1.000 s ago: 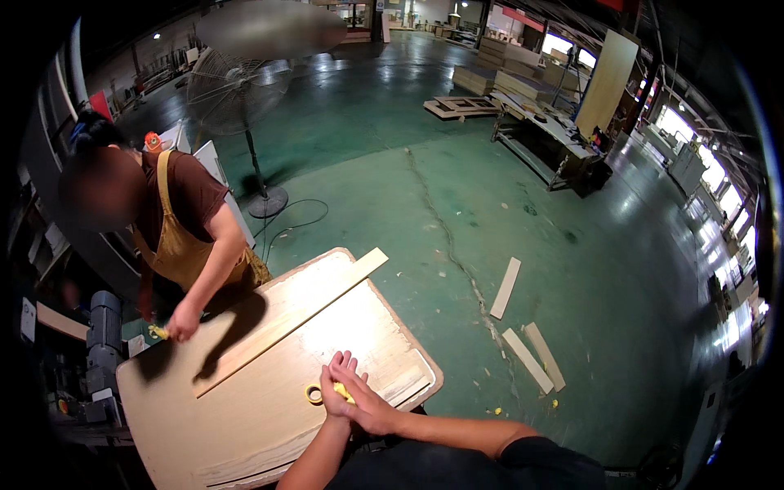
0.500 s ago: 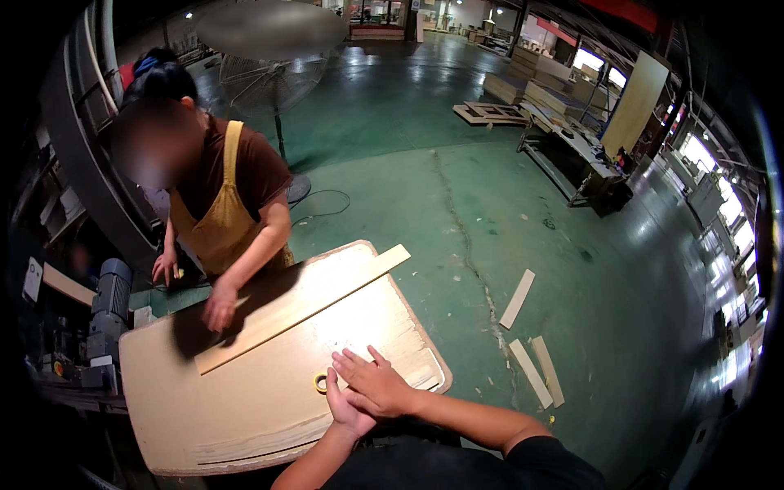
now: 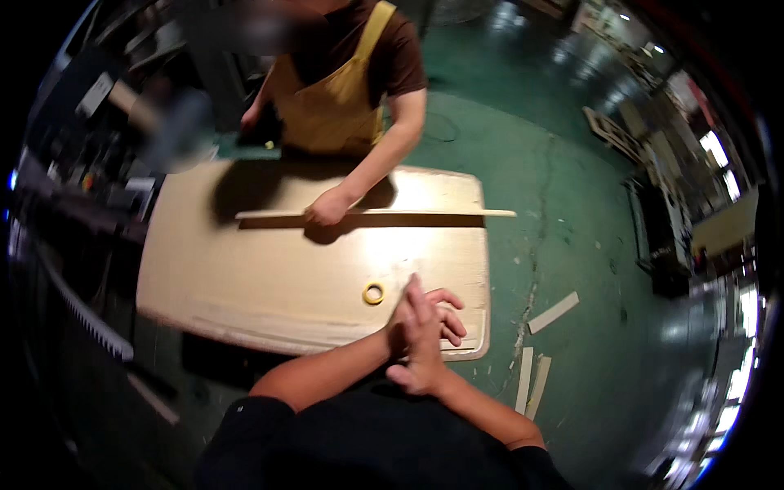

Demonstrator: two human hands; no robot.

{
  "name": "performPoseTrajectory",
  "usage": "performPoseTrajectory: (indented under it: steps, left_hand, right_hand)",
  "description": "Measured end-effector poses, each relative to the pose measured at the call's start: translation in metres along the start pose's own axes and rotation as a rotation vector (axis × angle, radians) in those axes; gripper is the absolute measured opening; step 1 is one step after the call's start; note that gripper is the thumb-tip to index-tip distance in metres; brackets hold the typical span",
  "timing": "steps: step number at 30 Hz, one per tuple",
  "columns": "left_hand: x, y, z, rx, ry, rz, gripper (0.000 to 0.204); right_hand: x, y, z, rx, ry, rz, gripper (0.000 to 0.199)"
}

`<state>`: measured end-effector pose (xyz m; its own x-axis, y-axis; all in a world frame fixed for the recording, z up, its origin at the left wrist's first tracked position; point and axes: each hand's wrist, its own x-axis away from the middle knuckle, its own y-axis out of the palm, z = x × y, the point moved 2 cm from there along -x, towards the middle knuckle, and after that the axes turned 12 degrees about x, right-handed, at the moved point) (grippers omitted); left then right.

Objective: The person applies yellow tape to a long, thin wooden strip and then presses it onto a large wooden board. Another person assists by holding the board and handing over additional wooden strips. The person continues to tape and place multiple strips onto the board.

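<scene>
My left hand [image 3: 398, 328] and my right hand [image 3: 425, 351] are pressed against each other above the near right part of the table. My right hand's fingers point up and away, its thumb out to the side. Fingers of my left hand stretch out to the right behind it; the rest of that hand is partly covered. I see nothing held in either hand. Just left of them, a yellow tape roll [image 3: 373, 294] lies on the pale wooden tabletop [image 3: 245, 278]. Across the table, a co-worker's hand [image 3: 329, 207] grips a long thin wooden strip [image 3: 441, 213].
The co-worker in a yellow apron [image 3: 327, 110] stands at the far side. On the green floor to the right lie several wooden offcuts [image 3: 554, 313]. Dark machinery [image 3: 90, 175] stands at the left. A workbench [image 3: 649, 220] is farther off at the right.
My view has swung left and down. The co-worker's hand has taken hold of the strip, which has turned to show a narrow edge. My hands have shifted against each other.
</scene>
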<state>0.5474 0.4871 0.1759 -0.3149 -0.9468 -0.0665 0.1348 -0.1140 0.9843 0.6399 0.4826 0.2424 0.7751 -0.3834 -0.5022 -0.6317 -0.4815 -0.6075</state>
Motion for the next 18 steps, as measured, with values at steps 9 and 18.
performPoseTrajectory:
  steps: [9, 18]
  left_hand:
    - [0.021, 0.047, -0.007, -0.349, 0.408, 0.27, 0.072]
    - [0.03, 0.009, -0.007, -0.353, 0.394, 0.403, 0.061]
  right_hand:
    - [-0.004, 0.007, -0.012, -0.2, 0.027, 0.058, 0.111]
    - [-0.021, 0.024, 0.002, -0.536, 0.358, 0.148, 0.092]
